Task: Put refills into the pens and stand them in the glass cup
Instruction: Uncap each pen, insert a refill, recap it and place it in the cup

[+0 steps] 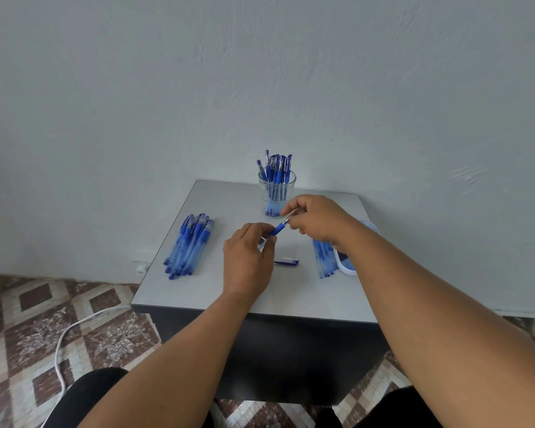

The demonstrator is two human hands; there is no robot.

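Person's knees in dark trousers [84,396] at the bottom, both bare forearms reaching over the near edge of a small grey desk [198,291]. Left hand [249,257] over the middle of the desk, fingers curled, pinching the lower barrel of a blue pen [277,230] held tilted above the surface. Right hand [317,219] just beyond it, fingertips pinching the pen's tip end; what exactly sits between those fingertips is too small to tell. Loose blue pen cap [287,261] lies flat on the desk just right of the left hand, apart from it. Glass cup [277,193] stands near the far edge, centre, holding a bunch of capped blue pens [277,168] upright, caps up. Pile of capped blue pens [189,245] lies near the left edge, caps toward the far side. Row of blue refills [323,257] lies near the right edge, partly hidden by the right wrist, just beside a white tray [348,267] at that edge. Pale wall [260,72] behind the desk. Patterned tile floor [28,319] with a white cable [65,335] running across it at left.
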